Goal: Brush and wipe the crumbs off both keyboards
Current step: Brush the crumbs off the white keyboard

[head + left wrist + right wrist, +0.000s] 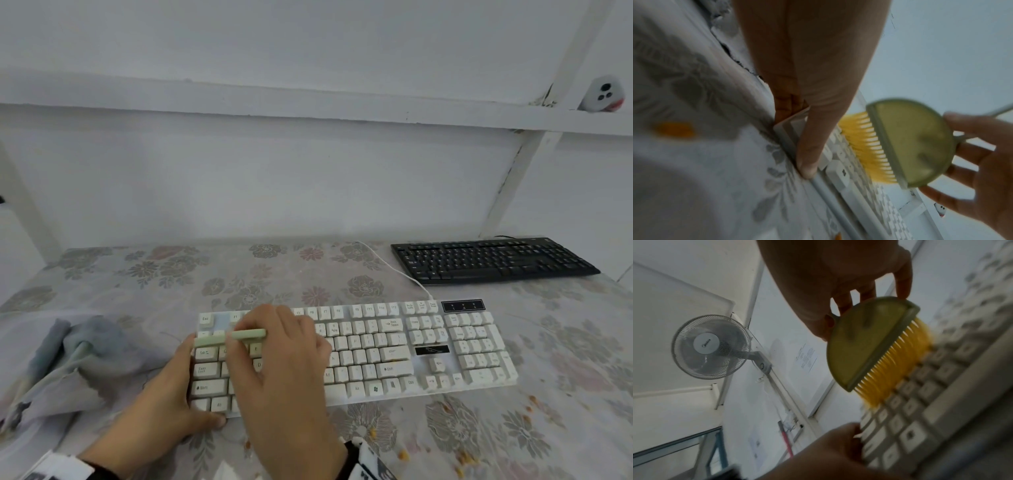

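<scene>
The white keyboard (376,349) lies across the middle of the flowered table. My left hand (181,380) grips its left end, thumb (809,146) along the front edge and fingers round the corner. Over the left keys my right hand (277,346) holds a half-round green brush (229,337). Its yellow bristles (898,368) touch the keys (920,386). From the left wrist the brush (910,142) shows held at its round back by the right fingers (980,168). The black keyboard (493,258) sits at the back right, untouched.
A crumpled grey cloth (78,353) lies left of the white keyboard. Yellow crumbs (462,455) are scattered on the table in front and to the right. A white cable (400,274) runs back from the keyboard. A shelf frame (513,192) stands behind; a fan (709,347) hangs on the wall.
</scene>
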A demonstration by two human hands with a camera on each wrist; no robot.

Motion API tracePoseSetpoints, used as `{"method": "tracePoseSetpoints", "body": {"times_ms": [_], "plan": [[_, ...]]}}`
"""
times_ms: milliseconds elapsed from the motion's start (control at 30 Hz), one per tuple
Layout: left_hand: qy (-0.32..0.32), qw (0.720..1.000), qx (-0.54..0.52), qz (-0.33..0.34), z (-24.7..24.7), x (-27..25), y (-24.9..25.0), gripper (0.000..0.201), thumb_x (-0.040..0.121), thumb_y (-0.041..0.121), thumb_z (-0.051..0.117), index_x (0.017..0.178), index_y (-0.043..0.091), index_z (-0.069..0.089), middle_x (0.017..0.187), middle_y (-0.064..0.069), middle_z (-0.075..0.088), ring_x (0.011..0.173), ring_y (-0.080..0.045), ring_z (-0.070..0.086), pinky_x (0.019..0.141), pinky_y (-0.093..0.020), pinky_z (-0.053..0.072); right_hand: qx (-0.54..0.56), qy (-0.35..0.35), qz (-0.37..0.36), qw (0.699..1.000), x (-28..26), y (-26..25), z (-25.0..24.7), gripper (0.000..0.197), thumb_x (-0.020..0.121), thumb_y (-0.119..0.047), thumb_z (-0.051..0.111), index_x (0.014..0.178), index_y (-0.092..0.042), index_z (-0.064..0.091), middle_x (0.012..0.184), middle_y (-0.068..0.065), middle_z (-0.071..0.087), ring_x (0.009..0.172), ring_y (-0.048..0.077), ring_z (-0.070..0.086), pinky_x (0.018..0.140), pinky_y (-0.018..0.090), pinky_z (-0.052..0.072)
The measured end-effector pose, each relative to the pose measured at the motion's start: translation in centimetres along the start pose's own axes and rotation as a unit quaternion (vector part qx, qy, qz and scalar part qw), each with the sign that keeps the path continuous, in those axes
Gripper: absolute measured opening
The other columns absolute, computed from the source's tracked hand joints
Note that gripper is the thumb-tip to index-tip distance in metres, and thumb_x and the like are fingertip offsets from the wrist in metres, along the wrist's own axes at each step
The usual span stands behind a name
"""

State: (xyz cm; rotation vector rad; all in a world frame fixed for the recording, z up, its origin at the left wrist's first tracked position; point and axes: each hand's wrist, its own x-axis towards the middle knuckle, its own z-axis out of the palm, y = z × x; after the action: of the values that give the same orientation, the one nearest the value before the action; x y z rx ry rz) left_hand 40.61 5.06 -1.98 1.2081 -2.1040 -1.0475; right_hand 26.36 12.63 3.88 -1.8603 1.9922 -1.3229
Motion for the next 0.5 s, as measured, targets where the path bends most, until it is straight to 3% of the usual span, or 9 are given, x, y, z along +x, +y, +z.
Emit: {"method": "tracePoseSetpoints", "body": {"times_ms": [100, 233, 367, 433, 500], "plan": [[-0.01, 1.0, -0.004, -0.008, -0.1, 0.1, -0.2, 0.096, 0.053, 0.002, 0.085, 0.117, 0.056, 0.037, 0.108, 0.035, 0.059, 0.09, 0.012, 0.062, 0.071, -0.007, 0.05, 0.035, -0.03, 0.02, 0.999, -0.3, 1.4, -0.4, 0.024, 0.085, -0.052, 0.029, 0.092, -0.037, 0.046, 0.096, -0.018, 0.053, 0.095, 0.004, 0.042, 0.096, 0.036, 0.028], [-0.014, 1.0, 0.007, -0.001, -0.3, 0.2, -0.2, 0.107, 0.051, 0.007, 0.085, 0.103, 0.079, 0.025, 0.112, 0.046, 0.049, 0.093, 0.019, 0.057, 0.073, -0.001, 0.045, -0.012, 0.017, 0.03, 0.999, 0.0, 2.4, -1.5, 0.014, 0.084, -0.046, 0.034, 0.088, -0.038, 0.044, 0.09, -0.019, 0.055, 0.091, 0.005, 0.045, 0.089, 0.034, 0.029], [-0.025, 1.0, 0.011, -0.004, -0.4, 0.2, -0.3, 0.098, 0.051, 0.011, 0.085, 0.113, 0.063, 0.031, 0.115, 0.04, 0.052, 0.096, 0.014, 0.058, 0.074, -0.004, 0.046, 0.042, -0.029, 0.048, 0.998, 0.3, 2.7, -2.8, 0.023, 0.087, -0.051, 0.037, 0.091, -0.033, 0.05, 0.093, -0.018, 0.055, 0.097, 0.001, 0.042, 0.093, 0.026, 0.022], [-0.028, 1.0, 0.008, -0.009, -0.3, 0.2, -0.2, 0.093, 0.052, 0.01, 0.085, 0.119, 0.051, 0.034, 0.113, 0.039, 0.054, 0.096, 0.013, 0.059, 0.075, -0.005, 0.047, 0.03, -0.029, 0.07, 0.997, 0.4, 3.6, -3.7, 0.015, 0.092, -0.046, 0.043, 0.089, -0.033, 0.05, 0.093, -0.019, 0.054, 0.098, 0.0, 0.042, 0.096, 0.028, 0.024], [-0.026, 1.0, 0.005, -0.008, -0.2, 0.2, -0.2, 0.093, 0.052, 0.008, 0.085, 0.119, 0.048, 0.034, 0.113, 0.041, 0.052, 0.096, 0.015, 0.058, 0.074, -0.002, 0.045, -0.006, -0.003, 0.087, 0.996, 0.6, 4.3, -4.0, 0.01, 0.089, -0.044, 0.042, 0.086, -0.036, 0.047, 0.092, -0.021, 0.054, 0.095, 0.001, 0.043, 0.096, 0.035, 0.029]]}}
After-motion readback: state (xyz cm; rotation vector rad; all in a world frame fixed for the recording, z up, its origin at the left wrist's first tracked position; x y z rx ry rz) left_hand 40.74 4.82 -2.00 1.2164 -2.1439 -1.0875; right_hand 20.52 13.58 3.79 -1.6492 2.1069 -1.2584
